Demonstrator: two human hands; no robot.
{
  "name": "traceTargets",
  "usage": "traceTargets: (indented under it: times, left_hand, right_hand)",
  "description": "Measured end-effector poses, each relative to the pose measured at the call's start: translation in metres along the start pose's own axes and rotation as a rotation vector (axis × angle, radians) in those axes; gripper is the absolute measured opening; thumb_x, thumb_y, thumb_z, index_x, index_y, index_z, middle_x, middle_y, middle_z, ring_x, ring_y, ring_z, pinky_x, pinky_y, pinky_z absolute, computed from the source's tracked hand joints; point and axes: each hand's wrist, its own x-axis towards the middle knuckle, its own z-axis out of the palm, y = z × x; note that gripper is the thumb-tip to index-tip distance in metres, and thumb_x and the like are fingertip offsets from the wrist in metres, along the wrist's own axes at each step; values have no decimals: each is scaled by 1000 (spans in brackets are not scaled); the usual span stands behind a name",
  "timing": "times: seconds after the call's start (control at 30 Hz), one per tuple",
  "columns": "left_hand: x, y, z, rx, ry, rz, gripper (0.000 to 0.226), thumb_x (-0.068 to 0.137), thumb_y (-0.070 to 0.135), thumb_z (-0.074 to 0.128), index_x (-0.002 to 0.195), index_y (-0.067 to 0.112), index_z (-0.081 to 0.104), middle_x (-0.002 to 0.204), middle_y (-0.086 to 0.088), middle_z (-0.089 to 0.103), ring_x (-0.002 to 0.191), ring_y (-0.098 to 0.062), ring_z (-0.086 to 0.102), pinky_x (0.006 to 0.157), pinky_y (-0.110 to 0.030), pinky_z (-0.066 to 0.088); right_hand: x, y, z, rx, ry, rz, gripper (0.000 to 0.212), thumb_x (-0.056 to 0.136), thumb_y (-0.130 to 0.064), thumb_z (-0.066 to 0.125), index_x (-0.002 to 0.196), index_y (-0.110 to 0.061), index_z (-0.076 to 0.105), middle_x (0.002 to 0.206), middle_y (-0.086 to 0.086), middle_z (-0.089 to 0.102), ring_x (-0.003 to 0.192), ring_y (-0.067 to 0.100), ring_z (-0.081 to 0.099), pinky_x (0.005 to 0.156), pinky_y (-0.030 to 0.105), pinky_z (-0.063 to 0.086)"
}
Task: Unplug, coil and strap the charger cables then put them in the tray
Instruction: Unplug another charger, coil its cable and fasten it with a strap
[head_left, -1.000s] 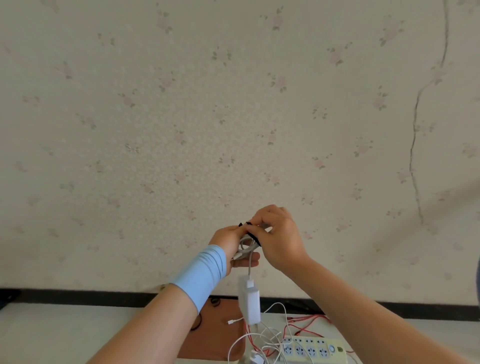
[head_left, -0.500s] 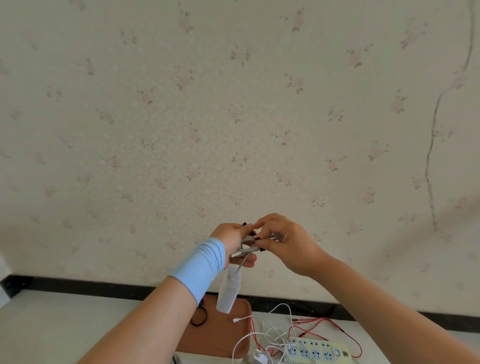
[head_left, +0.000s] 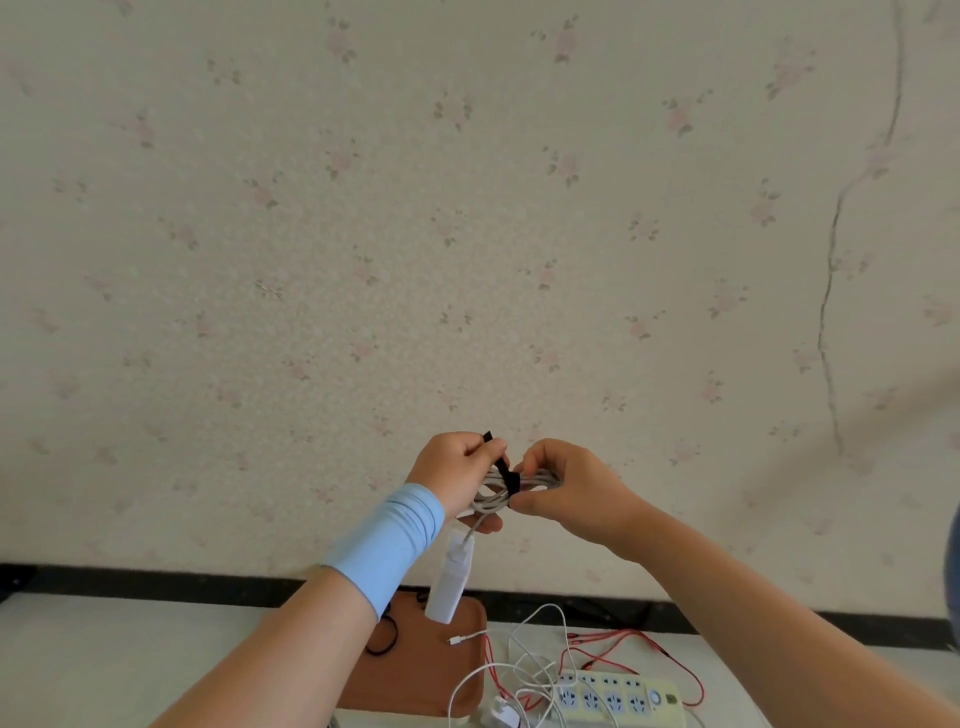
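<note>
Holding coiled grey cable (head_left: 540, 479) raised before wall (head_left: 467, 208): left hand (head_left: 452, 478) pinches free end of black strap (head_left: 506, 475), strap wrapped round coil. Right hand (head_left: 566, 493), fingers curled, clamps coil's other side. White charger block (head_left: 447, 587) hangs from coil below left hand, above brown tray (head_left: 415, 675) on table (head_left: 104, 660). Loose white cables (head_left: 524, 670), red cable (head_left: 670, 657) and power strip (head_left: 618, 699) lie beside tray.

A room in a home. Flowered wallpaper (head_left: 467, 208) fills most of the frame. A dark baseboard (head_left: 156, 584) runs along the bottom.
</note>
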Motion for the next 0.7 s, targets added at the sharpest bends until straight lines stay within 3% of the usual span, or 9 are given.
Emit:
traceTargets:
  times: [0.13,0.23,0.33,0.43,0.5,0.57,0.7]
  left_hand:
    - [0,0,3,49,-22,51,38,96,32,59,85,-3,65,82,-27,69,60,-40,70,60,-55,59]
    - [5,-2,0,260,-15,176,44,94,34,62,62,4,55,56,-6,56,50,-17,56,59,-31,51]
    - [6,-3,-4,471,-77,304,46,90,36,66,53,13,50,50,1,40,48,-11,36,52,-22,34]
    - [5,-5,-7,503,-105,384,39,86,38,71,56,14,63,52,5,50,47,-9,39,51,-19,35]
    - [5,-5,-9,445,-68,442,24,85,35,73,65,22,72,68,11,64,54,-6,51,58,-19,44]
    - [6,-5,-11,357,-27,470,17,85,32,73,72,21,76,77,8,67,63,-12,60,66,-24,50]
    - [7,-3,-16,238,-21,371,24,87,28,69,71,13,76,66,-18,62,58,-16,50,63,-30,45]
  right_hand:
    - [1,0,-9,-145,-67,4,38,78,-20,86,106,-22,61,99,-2,71,80,11,68,69,20,55]
    - [2,0,-15,-245,-66,13,30,75,-17,88,93,-20,64,92,-3,70,75,11,64,65,22,54]
    - [3,0,-17,-370,-72,-2,33,73,-13,88,81,-25,58,90,-6,65,75,9,58,61,16,44]
    - [2,-2,-15,-420,-62,-46,36,75,-11,86,77,-28,54,86,-9,62,72,4,54,59,13,39]
    - [2,-5,-14,-403,-38,-92,37,75,-10,86,77,-28,53,84,-9,63,72,4,55,60,13,40]
    - [2,-9,-13,-365,12,-131,38,74,-10,85,78,-27,52,83,-6,64,71,8,57,59,15,42]
    - [0,-14,-10,-283,58,-223,52,75,-6,84,90,-26,39,87,0,65,71,12,63,61,26,52]
